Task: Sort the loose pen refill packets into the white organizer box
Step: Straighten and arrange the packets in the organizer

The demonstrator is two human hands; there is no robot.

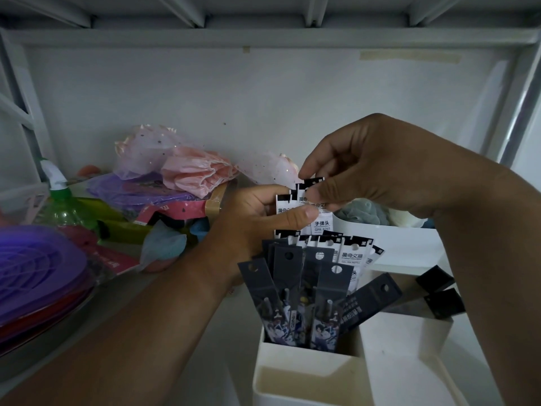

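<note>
Left hand [263,212] grasps white packets [319,218] above white box [307,373]; right hand [366,174] pinches top packet's edge. Peel one off, probably; dim light. Slide upright into far compartment beside matching white ones.

Both hands [310,197] pinch white refill packets [320,219] above organizer box [307,373].

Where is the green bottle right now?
In the head view, the green bottle stands at the shelf's left side, behind the purple discs and left of both hands.
</note>
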